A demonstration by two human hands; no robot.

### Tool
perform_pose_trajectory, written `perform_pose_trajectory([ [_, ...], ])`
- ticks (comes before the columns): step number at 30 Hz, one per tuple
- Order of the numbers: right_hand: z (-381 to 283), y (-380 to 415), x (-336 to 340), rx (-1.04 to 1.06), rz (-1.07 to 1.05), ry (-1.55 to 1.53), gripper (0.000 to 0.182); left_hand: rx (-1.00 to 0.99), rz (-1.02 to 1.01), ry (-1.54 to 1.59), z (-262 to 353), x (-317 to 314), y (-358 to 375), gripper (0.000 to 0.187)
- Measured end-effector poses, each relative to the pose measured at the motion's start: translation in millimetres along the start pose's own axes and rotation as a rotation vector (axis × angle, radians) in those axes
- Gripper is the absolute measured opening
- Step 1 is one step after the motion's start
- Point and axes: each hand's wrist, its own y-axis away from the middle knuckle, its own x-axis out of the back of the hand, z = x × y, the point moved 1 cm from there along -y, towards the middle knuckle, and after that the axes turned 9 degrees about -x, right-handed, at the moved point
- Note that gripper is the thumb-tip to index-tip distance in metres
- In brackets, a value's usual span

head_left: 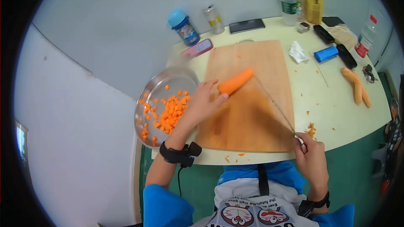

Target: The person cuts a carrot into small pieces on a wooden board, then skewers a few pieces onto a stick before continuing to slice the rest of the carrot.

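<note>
Across the wooden board (247,132), a smooth orange carrot (235,82) is lying aslant, its blunt, thicker end facing our left hand (203,106) and its narrower end pointing away and to the right. That hand is coming nearer to it than our right hand (312,155), with the thumb and fingers spreading around the blunt end; the thumb seems to be touching it, but we cannot tell whether we are gripping it or only steadying it. Our right hand is clenching the handle of a knife (273,101) at the board's right edge, and the thin blade, showing nearly edge-on, is slanting toward the carrot's narrow end. Beside our left forearm, a round, shiny metal pan (145,89) is holding small, firm-looking orange cubes (171,111). Beneath everything, pale grain is running through the flat board.
</note>
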Motion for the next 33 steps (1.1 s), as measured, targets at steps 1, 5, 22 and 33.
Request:
perform_pose_trajectory([
  [1, 2.0, 1.0, 3.5, -0.005, 0.021, -0.003, 0.013, -0.021, -0.001, 0.000, 1.5, -6.1, -9.3, 0.058],
  [5, 8.5, 8.5, 13.5, -0.090, 0.078, -0.175, 0.011, -0.057, -0.137, -0.194, 2.3, -28.1, -32.1, 0.056],
  [22, 10.3, 15.5, 10.5, -0.120, -0.004, -0.106, 0.018, -0.047, -0.047, -0.002, 37.1, -26.5, 72.4, 0.041],
  [33, -22.9, 12.2, 34.2, -0.062, -0.323, 0.002, 0.020, -0.128, 0.000, 0.020, 35.8, -29.4, 85.7, 0.048],
])
